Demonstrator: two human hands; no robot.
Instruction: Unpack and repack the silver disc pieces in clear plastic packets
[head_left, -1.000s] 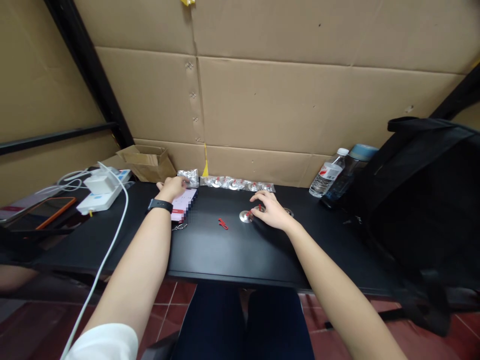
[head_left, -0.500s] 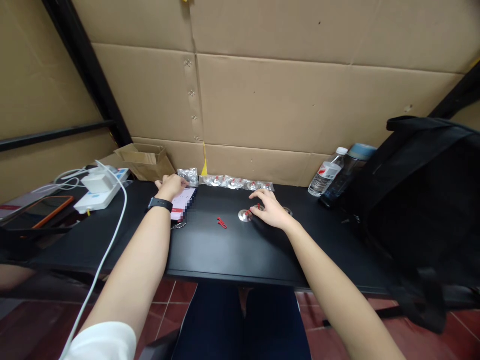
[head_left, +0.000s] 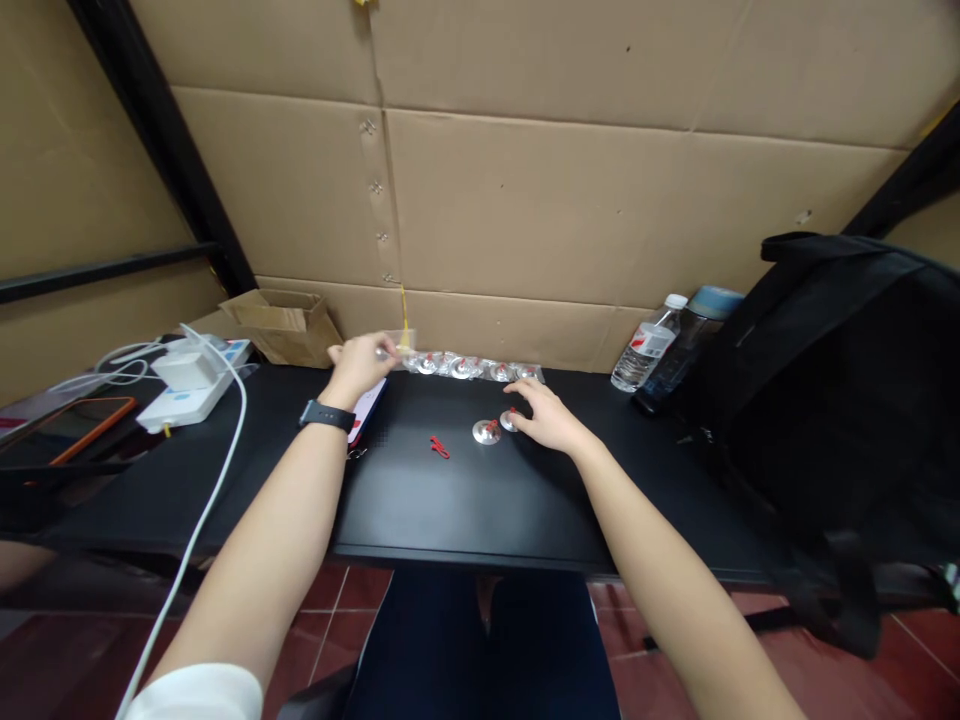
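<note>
My left hand (head_left: 364,368), wearing a black wristband, pinches a clear plastic bag (head_left: 403,340) above the back of the black table. Below it lies a phone (head_left: 367,412), partly covered by the hand and wrist. My right hand (head_left: 547,415) has its fingers apart and curved, its thumb at a small metal cymbal (head_left: 508,422) with a red cord. Whether it touches that cymbal I cannot tell. Just left of it rests another small cymbal (head_left: 486,432), also with a red cord. A loose red cord (head_left: 439,447) lies farther left on the tabletop.
Bagged cymbals (head_left: 463,368) line the cardboard wall. On the right stand a water bottle (head_left: 646,345), a dark bottle with a blue lid (head_left: 712,302) and a black backpack (head_left: 847,400). On the left are a paper bag (head_left: 289,330) and a power strip (head_left: 195,395) with white cables.
My left hand has lifted a clear bag from beside the phone and moved slightly right and up. My right hand has shifted a little right, showing more of the cymbal by its thumb.
</note>
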